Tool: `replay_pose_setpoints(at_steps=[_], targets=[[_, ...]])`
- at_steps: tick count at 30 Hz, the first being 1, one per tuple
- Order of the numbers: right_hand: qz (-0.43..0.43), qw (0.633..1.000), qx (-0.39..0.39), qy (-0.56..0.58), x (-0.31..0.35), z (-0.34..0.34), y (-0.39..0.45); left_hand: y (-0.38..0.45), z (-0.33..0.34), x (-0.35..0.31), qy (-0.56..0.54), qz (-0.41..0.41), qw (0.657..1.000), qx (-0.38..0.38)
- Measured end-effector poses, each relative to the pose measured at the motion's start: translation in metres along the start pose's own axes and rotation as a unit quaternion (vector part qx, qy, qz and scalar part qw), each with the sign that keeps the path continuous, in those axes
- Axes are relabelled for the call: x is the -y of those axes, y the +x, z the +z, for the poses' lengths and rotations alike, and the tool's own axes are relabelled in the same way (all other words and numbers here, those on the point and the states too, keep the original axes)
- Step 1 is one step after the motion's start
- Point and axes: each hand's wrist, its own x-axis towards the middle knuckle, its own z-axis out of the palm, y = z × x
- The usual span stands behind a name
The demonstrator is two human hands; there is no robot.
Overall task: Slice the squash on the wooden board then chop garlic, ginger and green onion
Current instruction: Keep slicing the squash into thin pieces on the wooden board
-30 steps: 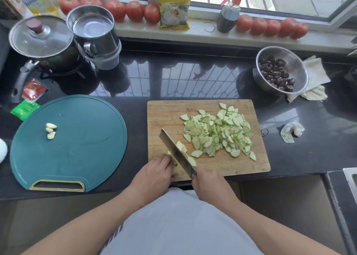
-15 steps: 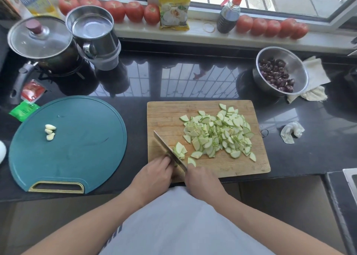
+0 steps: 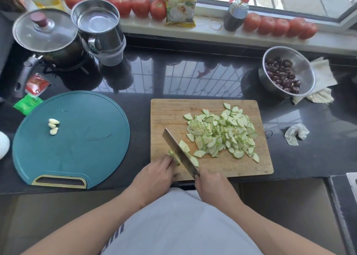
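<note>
The left hand (image 3: pixel 154 174) sits at the near left corner of the wooden board (image 3: pixel 168 111), fingers curled down over the last stub of squash (image 3: pixel 173 156), pinning it to the wood. Only a short green-skinned end shows beyond the fingertips, so little remains to cut. Touching that stub on its right is the knife (image 3: pixel 178 151), a broad rectangular steel blade whose long axis runs diagonally from the near edge of the board up and away to the left. The stub lies directly left of the blade and the left hand is the nearer one to it; the next cut depends on the blade dropping just clear of those fingertips, a narrow margin by the look of it. A few pale slices cling to the blade's right face.

The right hand (image 3: pixel 210 185), at the board's near edge, is clenched around the knife handle, which it hides.

Further right, across the board's middle and right half, lies the heap of squash slices (image 3: pixel 222 133): thin fan-shaped wedges, pale and moist-looking, each rimmed with green skin. The board is pale wood scored with cut lines, on a glossy black desk (image 3: pixel 139 139).

Well left of the board, three smooth peeled garlic cloves (image 3: pixel 53 126) wait on a round teal plastic board (image 3: pixel 81 148), untouched.
</note>
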Motion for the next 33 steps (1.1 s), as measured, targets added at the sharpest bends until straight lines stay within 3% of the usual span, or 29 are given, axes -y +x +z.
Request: replay_pose_setpoints(at_steps=[15,24,33], targets=[[-0.010,0.998,0.029,-0.058,0.015,0.011,0.017,0.005,0.000,0.003,0.021,0.017,0.999,-0.022],[-0.006,0.997,-0.044,0.064,0.024,0.002,0.031,0.002,0.004,0.004,0.026,0.022,0.999,0.005],[0.005,1.000,0.010,-0.011,0.009,0.004,0.003,0.000,-0.003,0.001,-0.019,-0.010,1.000,0.022]])
